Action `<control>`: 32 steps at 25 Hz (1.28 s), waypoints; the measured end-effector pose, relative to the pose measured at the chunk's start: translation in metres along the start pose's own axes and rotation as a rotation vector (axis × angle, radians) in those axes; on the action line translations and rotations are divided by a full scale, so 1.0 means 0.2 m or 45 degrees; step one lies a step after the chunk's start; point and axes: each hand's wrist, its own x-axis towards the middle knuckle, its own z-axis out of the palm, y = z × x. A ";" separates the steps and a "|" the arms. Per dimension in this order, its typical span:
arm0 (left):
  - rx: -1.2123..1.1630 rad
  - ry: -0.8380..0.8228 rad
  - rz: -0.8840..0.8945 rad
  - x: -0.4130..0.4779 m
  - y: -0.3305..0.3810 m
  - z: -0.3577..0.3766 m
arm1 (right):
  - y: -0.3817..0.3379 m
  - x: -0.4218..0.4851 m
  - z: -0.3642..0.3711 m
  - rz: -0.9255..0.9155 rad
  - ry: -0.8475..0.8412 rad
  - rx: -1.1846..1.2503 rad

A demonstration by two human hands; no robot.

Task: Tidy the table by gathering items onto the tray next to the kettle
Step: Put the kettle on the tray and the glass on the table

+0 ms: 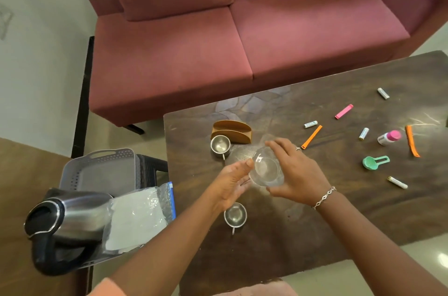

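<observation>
Right hand (294, 172) grips the clear glass bowl (266, 169) above the table's (315, 223) near-left; left hand (232, 183) open, thumb touching the rim. Slick glass could slip before reaching the tray (97, 164).

Two bare forearms. On the right wrist, a thin silver chain bracelet (323, 197) of small linked ovals. On a right-hand (297, 173) finger, a silver ring (298, 148). Near the left arm's bottom edge, a peach-pink sleeve (109, 288). No ring or band visible on the left hand (232, 183).
</observation>
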 end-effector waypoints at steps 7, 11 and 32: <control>0.325 0.092 -0.163 0.25 -0.04 0.14 | 0.37 0.05 0.19 0.177 -0.102 -0.016; 0.477 0.114 -0.226 0.35 -0.10 0.15 | 0.53 0.11 0.32 0.271 -0.152 0.001; 0.769 0.197 -0.206 0.35 -0.13 0.06 | 0.68 0.17 0.59 0.405 -0.206 0.114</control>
